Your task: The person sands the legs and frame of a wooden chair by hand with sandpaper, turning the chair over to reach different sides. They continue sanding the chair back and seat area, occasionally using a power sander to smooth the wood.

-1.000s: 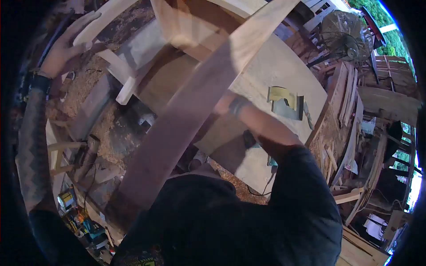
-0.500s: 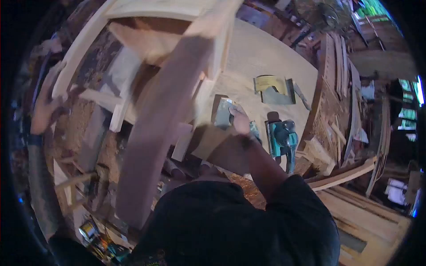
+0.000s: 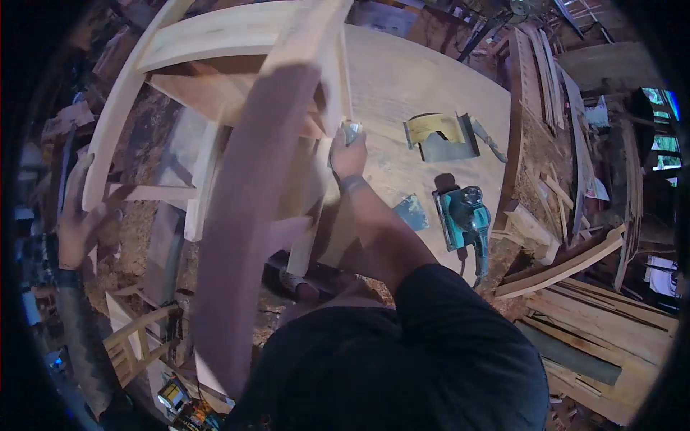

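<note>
A pale wooden chair frame point(image 3: 215, 32) lies across the work surface, and one broad leg point(image 3: 237, 237) runs toward my body. At the far left, my left hand point(image 3: 75, 226) is closed around the end of a frame leg point(image 3: 108, 154). My right hand point(image 3: 348, 154) is closed on a small folded piece of sandpaper point(image 3: 353, 132), against or right beside the frame's inner side; contact is hard to make out. To its right on the board lie a dark sandpaper piece point(image 3: 412, 213) and a teal power sander point(image 3: 463, 219).
The pale board point(image 3: 402, 79) carries torn sandpaper sheets point(image 3: 449, 140) farther back. Stacked planks point(image 3: 596, 337) and a curved wooden piece point(image 3: 564, 266) are at the right. Offcuts point(image 3: 532, 230) and shavings lie along the board's edge. Power tools point(image 3: 187, 409) sit at the lower left.
My right hand has lifted the sandpaper from the board and moved left and up to the chair frame. My left hand has closed on the leg end. The view has shifted slightly.
</note>
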`<control>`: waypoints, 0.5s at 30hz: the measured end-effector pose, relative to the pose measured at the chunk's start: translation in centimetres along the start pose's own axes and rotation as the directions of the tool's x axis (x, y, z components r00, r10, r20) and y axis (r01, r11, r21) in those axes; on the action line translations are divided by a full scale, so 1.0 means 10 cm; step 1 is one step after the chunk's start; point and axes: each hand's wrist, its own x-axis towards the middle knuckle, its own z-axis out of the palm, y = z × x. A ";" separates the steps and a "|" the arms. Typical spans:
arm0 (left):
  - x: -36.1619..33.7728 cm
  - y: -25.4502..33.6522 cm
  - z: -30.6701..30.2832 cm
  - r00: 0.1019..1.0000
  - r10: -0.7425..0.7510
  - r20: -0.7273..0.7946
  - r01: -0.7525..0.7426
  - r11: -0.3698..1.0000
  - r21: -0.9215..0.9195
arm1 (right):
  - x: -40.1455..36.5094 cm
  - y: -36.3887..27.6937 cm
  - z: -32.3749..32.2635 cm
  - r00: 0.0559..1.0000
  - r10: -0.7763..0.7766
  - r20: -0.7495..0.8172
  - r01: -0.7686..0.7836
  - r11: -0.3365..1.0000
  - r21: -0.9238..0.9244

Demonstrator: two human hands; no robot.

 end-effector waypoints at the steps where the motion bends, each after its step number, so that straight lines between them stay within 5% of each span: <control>1: 0.01 0.03 0.04 1.000 0.025 0.002 -0.025 1.000 -0.014 | 0.01 0.02 0.02 0.999 -0.015 -0.034 0.014 1.000 -0.026; 3: 0.03 0.07 0.07 0.998 0.057 0.026 -0.057 0.998 -0.015 | 0.06 0.17 0.04 0.994 -0.045 -0.102 0.037 0.996 -0.080; 4: 0.03 0.10 0.06 0.997 0.063 0.046 -0.063 0.998 0.003 | 0.20 0.21 0.09 0.987 0.093 -0.131 -0.094 0.996 -0.005; 8: 0.05 0.03 -0.06 0.987 0.140 0.076 -0.156 0.948 0.279 | 0.16 0.12 0.09 0.968 0.202 -0.147 -0.209 0.978 -0.030; 11: 0.05 0.02 -0.07 0.987 0.143 0.071 -0.159 0.916 0.369 | -0.47 0.22 0.01 0.981 0.173 -0.091 -0.176 0.984 -0.022; 13: 0.04 0.01 -0.05 0.989 0.143 0.037 -0.146 0.909 0.390 | -0.92 0.42 -0.03 0.978 0.183 -0.098 -0.198 0.964 -0.179; 15: 0.06 -0.01 -0.06 0.987 0.155 0.036 -0.156 0.903 0.400 | -1.17 0.87 -0.09 0.992 0.126 0.033 -0.129 0.986 0.109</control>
